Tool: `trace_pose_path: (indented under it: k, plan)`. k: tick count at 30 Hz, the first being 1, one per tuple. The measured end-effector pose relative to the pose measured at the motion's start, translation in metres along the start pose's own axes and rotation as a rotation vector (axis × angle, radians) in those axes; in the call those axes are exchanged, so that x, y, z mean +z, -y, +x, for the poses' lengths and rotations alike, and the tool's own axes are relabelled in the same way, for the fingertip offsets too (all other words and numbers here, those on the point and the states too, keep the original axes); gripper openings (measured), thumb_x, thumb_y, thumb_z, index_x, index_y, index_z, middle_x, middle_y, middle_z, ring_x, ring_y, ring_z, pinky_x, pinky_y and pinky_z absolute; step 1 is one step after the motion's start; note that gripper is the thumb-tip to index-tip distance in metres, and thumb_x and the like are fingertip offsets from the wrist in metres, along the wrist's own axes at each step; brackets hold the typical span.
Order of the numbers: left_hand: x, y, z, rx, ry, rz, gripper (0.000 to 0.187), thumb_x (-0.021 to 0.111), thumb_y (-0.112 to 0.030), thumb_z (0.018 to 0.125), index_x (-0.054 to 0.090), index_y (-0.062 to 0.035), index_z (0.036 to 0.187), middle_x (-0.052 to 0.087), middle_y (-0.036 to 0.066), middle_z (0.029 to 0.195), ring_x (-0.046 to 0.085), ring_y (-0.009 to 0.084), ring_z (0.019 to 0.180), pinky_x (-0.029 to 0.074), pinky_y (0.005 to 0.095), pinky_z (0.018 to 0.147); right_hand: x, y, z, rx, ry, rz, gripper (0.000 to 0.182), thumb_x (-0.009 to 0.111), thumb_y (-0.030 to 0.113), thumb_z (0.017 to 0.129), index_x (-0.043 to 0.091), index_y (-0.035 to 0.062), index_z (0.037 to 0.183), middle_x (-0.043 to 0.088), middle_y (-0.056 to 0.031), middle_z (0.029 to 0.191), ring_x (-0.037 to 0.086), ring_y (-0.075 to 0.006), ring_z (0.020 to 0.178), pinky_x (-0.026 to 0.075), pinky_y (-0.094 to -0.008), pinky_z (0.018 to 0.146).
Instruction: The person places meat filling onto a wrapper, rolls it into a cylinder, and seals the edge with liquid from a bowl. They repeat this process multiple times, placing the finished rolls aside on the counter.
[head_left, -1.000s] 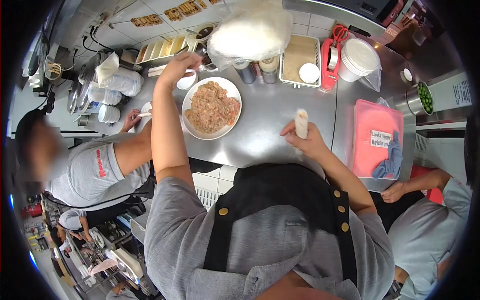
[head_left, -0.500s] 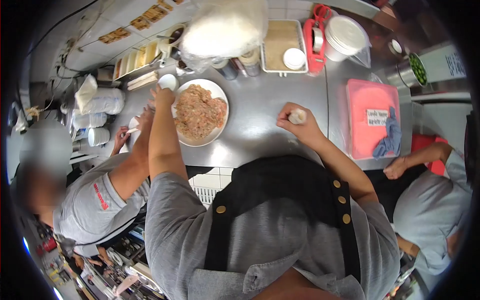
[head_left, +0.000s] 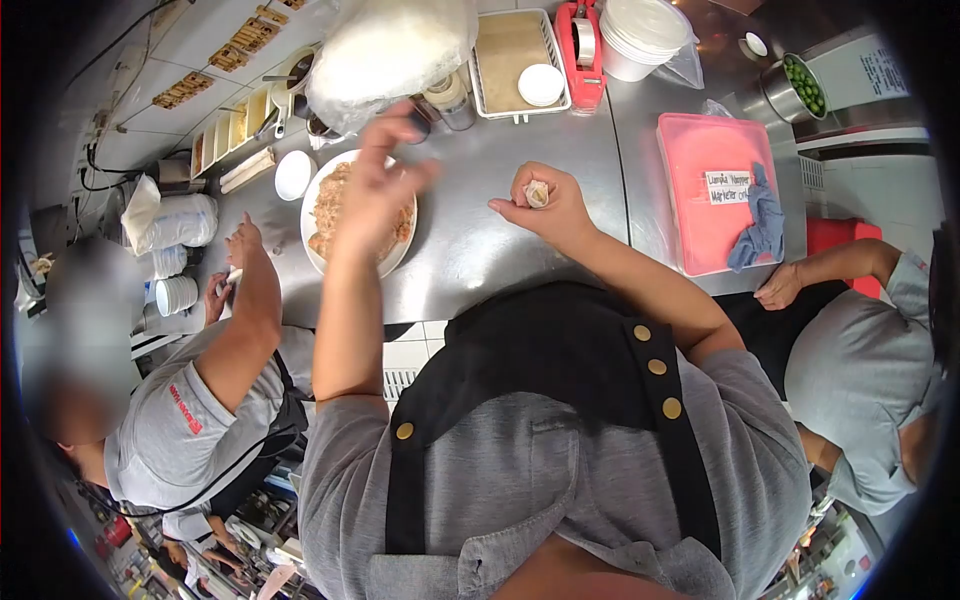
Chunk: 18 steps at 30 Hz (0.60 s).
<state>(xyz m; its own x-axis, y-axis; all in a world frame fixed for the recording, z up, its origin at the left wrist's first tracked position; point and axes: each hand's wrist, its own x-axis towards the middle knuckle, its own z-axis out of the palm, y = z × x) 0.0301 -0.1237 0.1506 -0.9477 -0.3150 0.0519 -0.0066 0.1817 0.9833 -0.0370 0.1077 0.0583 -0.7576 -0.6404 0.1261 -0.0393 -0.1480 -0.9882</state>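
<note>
My right hand (head_left: pixel 548 205) is wrapped round a small spring roll (head_left: pixel 537 193), whose pale end shows at the top of the fist. My left hand (head_left: pixel 385 190) is in the air over the right part of a white plate (head_left: pixel 312 245). It is smeared by motion, but its fingers look spread, with nothing seen in them. On the plate is a mound of raw minced filling (head_left: pixel 328 205), partly hidden by that hand. A small white bowl (head_left: pixel 294 175) stands just left of the plate.
A pink-looking lidded container (head_left: pixel 700 240) labelled "Lumpia Wrapper" lies to the right with a blue cloth (head_left: pixel 762 222) on it. Behind are a plastic bag (head_left: pixel 385 60), a white basket (head_left: pixel 515 60) and a red tape dispenser (head_left: pixel 583 60). Co-workers stand on both sides; one hand (head_left: pixel 243 243) reaches in left.
My left hand has come away from the small white bowl and moved right, over the plate. My right hand keeps hold of the spring roll. The whole view has shifted slightly.
</note>
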Motion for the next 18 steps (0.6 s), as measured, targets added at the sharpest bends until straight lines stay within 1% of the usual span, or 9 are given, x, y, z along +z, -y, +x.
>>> trace_pose_path:
  k: [1,3,4,6,9,11,15,16,18]
  plan:
    - [0.018,-0.012,-0.008,0.105,0.092,0.175,0.036,0.082,-0.011,0.079,0.060,-0.0152,0.108,0.046,0.015,0.155,0.037,0.0373,0.148,0.032,0.0476,0.120,0.002,0.004,-0.001,0.001,-0.044,-0.042,0.031,0.086,0.006,0.084,0.055,0.0086,0.079,0.057,0.0039,0.071,0.050,-0.0037,0.067,0.041,-0.0239,0.059]
    - [0.051,-0.037,-0.021,0.341,0.167,0.364,0.035,0.086,-0.018,0.078,0.062,-0.0155,0.103,0.040,0.014,0.160,0.030,0.0433,0.151,0.027,0.0591,0.120,0.006,0.010,-0.004,-0.004,-0.088,-0.085,0.030,0.084,0.004,0.085,0.055,0.0082,0.079,0.057,0.0034,0.070,0.050,-0.0040,0.067,0.043,-0.0241,0.059]
    - [0.062,-0.048,-0.027,0.348,0.165,0.367,0.035,0.086,-0.018,0.078,0.062,-0.0155,0.103,0.040,0.014,0.160,0.030,0.0433,0.151,0.027,0.0591,0.120,0.007,0.013,-0.006,-0.014,-0.111,-0.021,0.028,0.081,0.001,0.086,0.055,0.0075,0.079,0.057,0.0029,0.070,0.051,-0.0044,0.068,0.044,-0.0244,0.060]
    - [0.076,-0.064,-0.037,0.510,0.200,0.749,0.034,0.089,-0.022,0.075,0.064,-0.0157,0.098,0.037,0.013,0.162,0.022,0.0456,0.154,0.023,0.0755,0.114,0.009,0.018,-0.010,-0.030,-0.133,0.043,0.026,0.078,-0.002,0.087,0.055,0.0068,0.079,0.057,0.0024,0.070,0.052,-0.0048,0.069,0.046,-0.0246,0.062]
    - [0.084,-0.072,-0.041,0.574,0.213,0.937,0.027,0.089,-0.026,0.074,0.070,-0.0186,0.092,0.035,0.009,0.165,0.022,0.0436,0.155,0.016,0.0803,0.113,0.009,0.032,-0.015,0.017,-0.122,0.159,0.023,0.073,-0.007,0.085,0.055,0.0060,0.080,0.059,0.0011,0.073,0.054,-0.0060,0.072,0.048,-0.0255,0.063]
    - [0.086,-0.079,-0.044,0.615,0.209,0.998,0.024,0.088,-0.026,0.075,0.071,-0.0190,0.091,0.037,0.006,0.165,0.022,0.0421,0.156,0.016,0.0828,0.111,0.009,0.042,-0.019,-0.095,-0.148,-0.017,0.023,0.074,-0.008,0.082,0.055,0.0059,0.081,0.062,0.0002,0.076,0.055,-0.0067,0.073,0.048,-0.0262,0.063]
    - [0.087,-0.078,-0.049,0.739,0.221,1.120,0.018,0.085,-0.025,0.075,0.073,-0.0197,0.088,0.042,0.001,0.163,0.023,0.0390,0.156,0.014,0.0862,0.108,0.005,0.038,-0.024,-0.079,-0.140,-0.091,0.024,0.076,-0.006,0.080,0.056,0.0061,0.081,0.064,-0.0003,0.077,0.056,-0.0070,0.074,0.047,-0.0271,0.063]
    - [0.086,-0.076,-0.049,0.740,0.220,1.123,0.018,0.085,-0.025,0.075,0.073,-0.0197,0.088,0.042,0.001,0.163,0.023,0.0390,0.156,0.014,0.0862,0.108,0.006,0.039,-0.024,-0.086,-0.155,-0.077,0.025,0.078,-0.005,0.080,0.055,0.0062,0.080,0.064,-0.0001,0.076,0.055,-0.0068,0.074,0.047,-0.0273,0.063]
    - [0.085,-0.074,-0.050,0.803,0.219,1.087,0.016,0.082,-0.022,0.076,0.068,-0.0157,0.080,0.043,-0.002,0.162,0.027,0.0368,0.155,0.021,0.0893,0.102,0.008,0.043,-0.026,-0.093,-0.172,-0.062,0.026,0.079,-0.004,0.079,0.055,0.0064,0.080,0.063,0.0002,0.076,0.054,-0.0067,0.074,0.046,-0.0275,0.063]
